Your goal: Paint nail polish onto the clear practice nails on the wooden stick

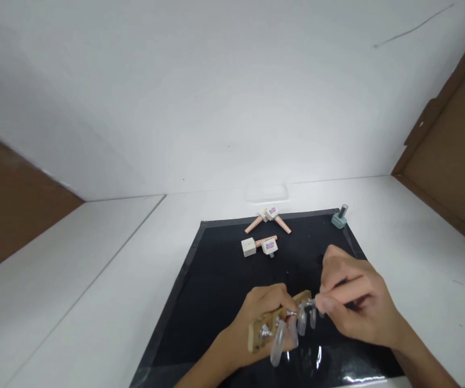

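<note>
My left hand [257, 318] is closed around a small wooden block [275, 323] that carries metal studs and several clear plastic nail tips [287, 334]. It holds the block just above the black mat [216, 280]. My right hand [351, 304] pinches with thumb and forefinger at a metal stud on the right end of the block. What lies between those fingertips is too small to name.
At the mat's far edge lie small white blocks with pink sticks [271, 218] and two more white cubes [259, 246]. A teal base with a grey cylinder [340, 216] stands at the mat's far right corner. White table, white wall, brown cardboard on both sides.
</note>
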